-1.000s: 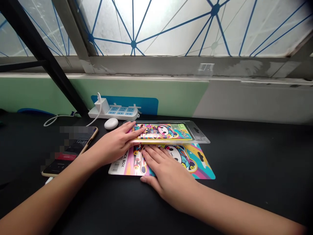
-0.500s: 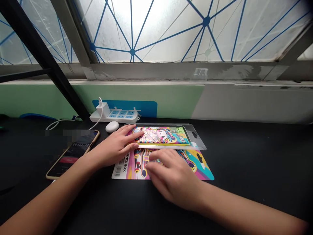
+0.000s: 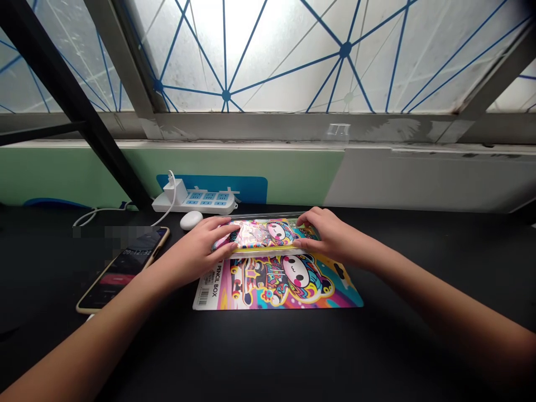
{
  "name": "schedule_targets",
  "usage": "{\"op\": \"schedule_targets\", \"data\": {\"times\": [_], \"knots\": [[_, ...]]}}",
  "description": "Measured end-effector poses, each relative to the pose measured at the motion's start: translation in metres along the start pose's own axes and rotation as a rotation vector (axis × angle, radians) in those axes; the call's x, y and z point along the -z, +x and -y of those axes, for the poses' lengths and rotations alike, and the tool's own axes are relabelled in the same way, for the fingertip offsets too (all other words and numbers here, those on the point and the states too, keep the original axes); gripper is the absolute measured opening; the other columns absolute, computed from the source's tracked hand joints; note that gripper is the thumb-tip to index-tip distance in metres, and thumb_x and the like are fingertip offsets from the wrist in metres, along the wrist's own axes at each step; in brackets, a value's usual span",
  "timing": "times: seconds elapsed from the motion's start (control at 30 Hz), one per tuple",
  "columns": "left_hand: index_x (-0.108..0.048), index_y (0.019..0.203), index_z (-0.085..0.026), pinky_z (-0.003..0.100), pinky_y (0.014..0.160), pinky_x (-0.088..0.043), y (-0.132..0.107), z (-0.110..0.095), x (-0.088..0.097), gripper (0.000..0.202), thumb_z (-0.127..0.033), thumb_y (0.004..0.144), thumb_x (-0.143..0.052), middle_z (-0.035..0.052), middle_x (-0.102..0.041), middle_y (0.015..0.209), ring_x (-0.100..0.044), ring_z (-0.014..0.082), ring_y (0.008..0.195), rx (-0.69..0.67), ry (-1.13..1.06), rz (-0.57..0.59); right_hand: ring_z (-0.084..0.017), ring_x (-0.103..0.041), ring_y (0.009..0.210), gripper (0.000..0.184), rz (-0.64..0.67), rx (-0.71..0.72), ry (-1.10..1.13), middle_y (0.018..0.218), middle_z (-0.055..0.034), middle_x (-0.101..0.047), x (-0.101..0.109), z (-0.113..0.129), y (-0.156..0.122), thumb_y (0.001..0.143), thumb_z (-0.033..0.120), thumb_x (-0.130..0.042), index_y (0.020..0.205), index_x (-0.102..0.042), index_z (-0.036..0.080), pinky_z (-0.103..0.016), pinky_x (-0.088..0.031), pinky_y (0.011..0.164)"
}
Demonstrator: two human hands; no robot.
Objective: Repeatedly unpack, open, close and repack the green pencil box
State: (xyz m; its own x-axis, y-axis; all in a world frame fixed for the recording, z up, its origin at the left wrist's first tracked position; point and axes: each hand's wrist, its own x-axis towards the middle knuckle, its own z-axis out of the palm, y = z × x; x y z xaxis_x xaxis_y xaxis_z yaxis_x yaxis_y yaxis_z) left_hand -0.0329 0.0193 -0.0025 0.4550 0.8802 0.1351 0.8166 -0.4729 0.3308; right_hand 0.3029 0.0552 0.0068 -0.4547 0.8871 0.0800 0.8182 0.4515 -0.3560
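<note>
Pencil box (image 3: 263, 233), clear-trayed, is lying at far side of printed card (image 3: 278, 282); probably light, stiff, slippery, ends offering best hold. Left hand (image 3: 207, 244) and right hand (image 3: 330, 234) are touching opposite ends, fingers apart.

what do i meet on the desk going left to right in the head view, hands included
Phone, left hand, colourful printed box, right hand.
</note>
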Motion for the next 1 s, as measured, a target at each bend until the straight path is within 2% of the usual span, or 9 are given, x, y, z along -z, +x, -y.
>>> {"op": "schedule_targets", "data": {"times": [0.1,0.17,0.3,0.5,0.6,0.73,0.87,1.0], "knots": [[-0.055,0.150,-0.022,0.052,0.122,-0.033,0.001,0.002,-0.001,0.058,-0.055,0.103,-0.043,0.0114,-0.043,0.162,-0.038,0.0324,0.149,0.016,-0.026,0.026,-0.034,-0.061,0.113,0.073,0.062,-0.051,-0.010,0.126,-0.0157,-0.061,0.003,0.003,-0.001,0.083,0.066,-0.063,0.140,-0.056,0.020,-0.045,-0.053,0.093],[-0.053,0.151,-0.023,0.052,0.123,-0.032,0.001,0.002,-0.001,0.058,-0.054,0.103,-0.043,0.0107,-0.040,0.164,-0.036,0.0316,0.151,0.021,-0.036,0.033,-0.035,-0.065,0.106,0.079,0.111,-0.102,-0.059,0.127,-0.0157,-0.061,0.006,0.006,-0.002,0.083,0.071,-0.060,0.144,-0.054,0.022,-0.046,-0.054,0.089],[-0.052,0.151,-0.021,0.052,0.123,-0.031,0.002,0.002,-0.002,0.059,-0.054,0.103,-0.043,0.0115,-0.041,0.163,-0.035,0.0315,0.151,0.011,-0.037,0.019,-0.037,-0.067,0.104,0.083,0.163,-0.163,-0.111,0.129,-0.0159,-0.061,0.012,0.008,0.001,0.080,0.075,-0.061,0.146,-0.054,0.025,-0.047,-0.055,0.086],[-0.051,0.151,-0.018,0.051,0.123,-0.033,0.003,0.000,-0.003,0.059,-0.052,0.103,-0.045,0.0131,-0.044,0.161,-0.038,0.0314,0.149,-0.008,-0.047,-0.008,-0.032,-0.067,0.107,0.086,0.206,-0.223,0.041,0.132,-0.0152,-0.056,0.013,0.007,0.007,0.073,0.074,-0.068,0.139,-0.057,0.020,-0.037,-0.058,0.085],[-0.050,0.151,-0.018,0.050,0.124,-0.032,0.003,0.000,-0.002,0.059,-0.052,0.103,-0.045,0.0129,-0.044,0.161,-0.038,0.0309,0.149,-0.001,-0.051,-0.006,-0.032,-0.066,0.104,0.085,0.197,-0.252,0.032,0.129,-0.0140,-0.054,0.013,0.006,0.009,0.070,0.073,-0.070,0.136,-0.057,0.021,-0.039,-0.058,0.082],[-0.047,0.152,-0.018,0.049,0.124,-0.032,0.003,0.002,-0.002,0.062,-0.054,0.102,-0.047,0.0124,-0.045,0.160,-0.038,0.0311,0.149,0.002,-0.049,-0.013,-0.036,-0.062,0.106,0.078,0.159,-0.225,-0.105,0.126,-0.0131,-0.054,0.014,0.008,0.013,0.065,0.071,-0.075,0.128,-0.062,0.025,-0.046,-0.055,0.086],[-0.039,0.157,-0.019,0.050,0.124,-0.030,0.002,0.005,-0.001,0.069,-0.055,0.099,-0.052,0.0130,-0.041,0.162,-0.034,0.0319,0.151,-0.010,-0.045,-0.034,-0.037,-0.057,0.112,0.067,0.044,-0.115,-0.197,0.122,-0.0129,-0.056,0.010,0.009,0.012,0.064,0.065,-0.081,0.116,-0.064,0.025,-0.049,-0.050,0.093],[-0.034,0.159,-0.021,0.051,0.124,-0.030,0.002,0.003,0.000,0.073,-0.054,0.098,-0.055,0.0138,-0.039,0.163,-0.033,0.0320,0.151,0.007,-0.054,-0.056,-0.037,-0.055,0.111,0.069,-0.079,-0.043,-0.278,0.125,-0.0143,-0.055,0.002,0.007,0.008,0.065,0.064,-0.081,0.118,-0.061,0.025,-0.049,-0.048,0.089]]}}
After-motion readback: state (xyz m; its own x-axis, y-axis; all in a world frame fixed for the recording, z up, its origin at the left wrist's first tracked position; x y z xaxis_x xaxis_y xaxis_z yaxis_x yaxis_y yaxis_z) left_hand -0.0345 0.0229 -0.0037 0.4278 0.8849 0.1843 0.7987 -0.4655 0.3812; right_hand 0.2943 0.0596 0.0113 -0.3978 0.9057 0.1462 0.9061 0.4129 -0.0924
